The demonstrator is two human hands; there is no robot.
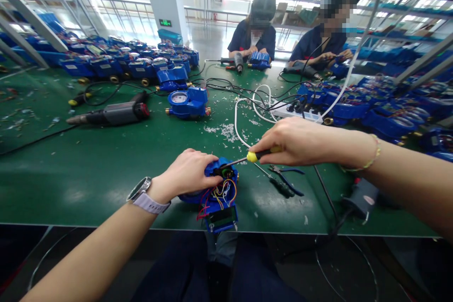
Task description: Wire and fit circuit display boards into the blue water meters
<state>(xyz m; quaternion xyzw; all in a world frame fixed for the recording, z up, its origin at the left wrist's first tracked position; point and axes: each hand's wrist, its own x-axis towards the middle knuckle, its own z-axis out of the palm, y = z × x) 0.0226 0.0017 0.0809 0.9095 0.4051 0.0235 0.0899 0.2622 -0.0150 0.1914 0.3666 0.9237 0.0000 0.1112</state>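
Near the table's front edge lies a blue water meter [225, 206] with its housing opened, red, yellow and white wires [222, 192] exposed and a small display panel hanging toward me. My left hand [186, 172] grips the meter's left side, thumb and fingers around its upper part. In my right hand [295, 139] is a screwdriver [252, 156] with a yellow and black handle. Its shaft points left, and the tip reaches into the opened housing; the exact contact spot is too small to tell. Beside the meter lie pliers [288, 181] and a dark-handled screwdriver [282, 188].
Another blue meter [187, 103] stands ahead, left of white scraps [228, 132]. A heat gun [113, 112] lies at left. Cables run to a power strip [297, 112]. Many meters crowd both sides. Two co-workers [253, 37] sit opposite. A grey tool [361, 198] is at right.
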